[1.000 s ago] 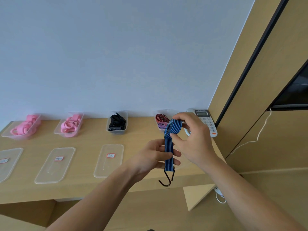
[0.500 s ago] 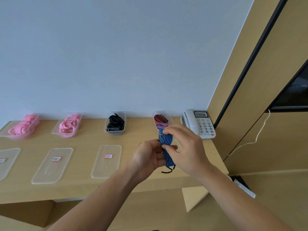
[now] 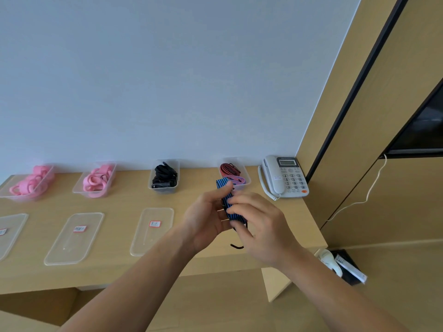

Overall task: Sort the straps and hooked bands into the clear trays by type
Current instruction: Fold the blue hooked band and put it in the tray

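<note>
While both hands meet above the front part of the desk, we see the blue-and-black striped band folded into a short bundle between them. The left hand grips it with curled fingers, thumb pressed near the bundle's upper end. The right hand closes its fingers round the lower part. A black hook pokes out beneath the hands. The bundle is held in the air, just in front of the clear tray that holds red and pink striped bands. Along the wall we count three more clear trays: one with black straps and two with pink loops. Three flat clear lids with small labels lie nearer the desk's front edge, one just left of the left hand, the others farther left. A grey telephone sits at the desk's right end.
</note>
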`<act>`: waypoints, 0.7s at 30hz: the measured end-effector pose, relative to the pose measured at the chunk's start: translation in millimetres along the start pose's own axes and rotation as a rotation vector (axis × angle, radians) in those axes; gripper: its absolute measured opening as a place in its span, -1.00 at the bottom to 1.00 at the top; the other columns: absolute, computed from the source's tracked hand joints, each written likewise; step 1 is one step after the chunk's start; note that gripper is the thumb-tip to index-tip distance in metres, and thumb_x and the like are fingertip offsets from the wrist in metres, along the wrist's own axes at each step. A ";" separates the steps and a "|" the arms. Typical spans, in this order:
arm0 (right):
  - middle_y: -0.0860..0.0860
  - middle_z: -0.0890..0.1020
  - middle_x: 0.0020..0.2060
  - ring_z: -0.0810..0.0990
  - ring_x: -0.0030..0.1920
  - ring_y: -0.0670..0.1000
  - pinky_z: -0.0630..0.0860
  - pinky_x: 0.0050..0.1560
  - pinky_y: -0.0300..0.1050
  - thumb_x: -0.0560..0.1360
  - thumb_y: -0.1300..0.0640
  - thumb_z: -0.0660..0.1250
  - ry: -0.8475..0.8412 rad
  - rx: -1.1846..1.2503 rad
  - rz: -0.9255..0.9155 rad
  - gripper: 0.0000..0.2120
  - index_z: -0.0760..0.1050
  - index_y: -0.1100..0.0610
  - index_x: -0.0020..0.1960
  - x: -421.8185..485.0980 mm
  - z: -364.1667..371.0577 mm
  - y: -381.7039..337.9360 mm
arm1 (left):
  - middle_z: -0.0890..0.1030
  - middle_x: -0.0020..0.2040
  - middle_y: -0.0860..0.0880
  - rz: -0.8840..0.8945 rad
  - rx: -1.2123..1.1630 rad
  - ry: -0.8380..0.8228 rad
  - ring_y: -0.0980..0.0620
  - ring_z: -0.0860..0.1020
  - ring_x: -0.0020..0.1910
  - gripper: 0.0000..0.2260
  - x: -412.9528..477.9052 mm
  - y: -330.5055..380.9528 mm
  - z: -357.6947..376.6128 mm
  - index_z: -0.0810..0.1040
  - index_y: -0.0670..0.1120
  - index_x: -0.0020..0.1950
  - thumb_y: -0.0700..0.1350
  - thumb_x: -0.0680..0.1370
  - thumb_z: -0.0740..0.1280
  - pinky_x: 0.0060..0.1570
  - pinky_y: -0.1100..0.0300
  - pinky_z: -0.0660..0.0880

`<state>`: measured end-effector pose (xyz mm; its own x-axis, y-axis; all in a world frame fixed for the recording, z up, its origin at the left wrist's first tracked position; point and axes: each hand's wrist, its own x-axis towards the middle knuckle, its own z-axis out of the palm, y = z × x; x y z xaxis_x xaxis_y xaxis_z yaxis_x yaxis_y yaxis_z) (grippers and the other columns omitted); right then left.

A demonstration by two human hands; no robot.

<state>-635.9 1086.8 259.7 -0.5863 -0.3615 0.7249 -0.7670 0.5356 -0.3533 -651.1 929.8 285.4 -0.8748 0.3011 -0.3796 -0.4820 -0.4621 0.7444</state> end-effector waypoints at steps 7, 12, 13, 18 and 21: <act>-0.20 0.58 0.12 0.59 0.09 -0.12 0.58 -0.03 -0.22 0.35 0.18 0.57 0.019 0.227 0.611 -0.48 0.48 -0.07 0.23 -16.1 13.4 -13.7 | 0.55 0.00 -0.21 0.058 -0.154 -0.007 -0.24 0.66 0.06 -0.69 0.0 6.3 -17.1 0.55 -0.25 0.19 -0.22 0.47 0.45 0.09 -0.19 0.65; 0.08 0.69 -0.27 0.66 -0.25 -0.02 0.63 -0.25 -0.09 0.47 0.26 0.48 -0.148 0.464 0.898 -0.72 0.57 -0.06 0.06 -8.9 19.8 -11.1 | 0.60 -0.07 -0.19 0.073 -0.174 -0.041 -0.22 0.68 0.04 -0.68 -3.5 10.5 -32.3 0.52 -0.26 0.18 -0.25 0.45 0.41 0.07 -0.15 0.66; 0.10 0.68 -0.29 0.65 -0.27 0.00 0.62 -0.28 -0.10 0.48 0.28 0.47 -0.155 0.492 0.919 -0.74 0.58 -0.03 0.05 -6.8 20.6 -11.7 | 0.62 -0.07 -0.20 0.078 -0.186 -0.042 -0.22 0.68 0.05 -0.68 -4.6 11.7 -36.1 0.51 -0.27 0.19 -0.26 0.45 0.40 0.09 -0.15 0.66; -0.15 0.66 -0.32 0.59 -0.31 -0.17 0.45 -0.22 -0.34 0.48 0.32 0.44 -0.186 0.327 0.851 -0.77 0.65 -0.03 -0.14 6.5 26.3 -13.9 | 0.63 0.00 -0.20 0.036 -0.194 -0.032 -0.23 0.63 0.04 -0.75 -9.7 19.6 -62.1 0.57 -0.22 0.13 -0.25 0.46 0.40 0.18 -0.24 0.56; -0.11 0.66 -0.12 0.65 -0.07 -0.14 0.52 -0.01 -0.33 0.42 0.39 0.46 -0.147 0.285 0.765 -0.59 0.62 -0.16 -0.21 16.0 32.6 -19.6 | 0.65 0.02 -0.18 -0.019 -0.170 -0.099 -0.22 0.63 0.03 -0.67 -14.6 20.9 -76.3 0.57 -0.21 0.20 -0.28 0.44 0.46 0.17 -0.21 0.55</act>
<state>-638.7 1045.6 258.9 -0.9859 -0.0822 0.1457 -0.1673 0.4670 -0.8683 -652.1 852.1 264.5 -0.8606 0.3873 -0.3308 -0.5069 -0.5869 0.6313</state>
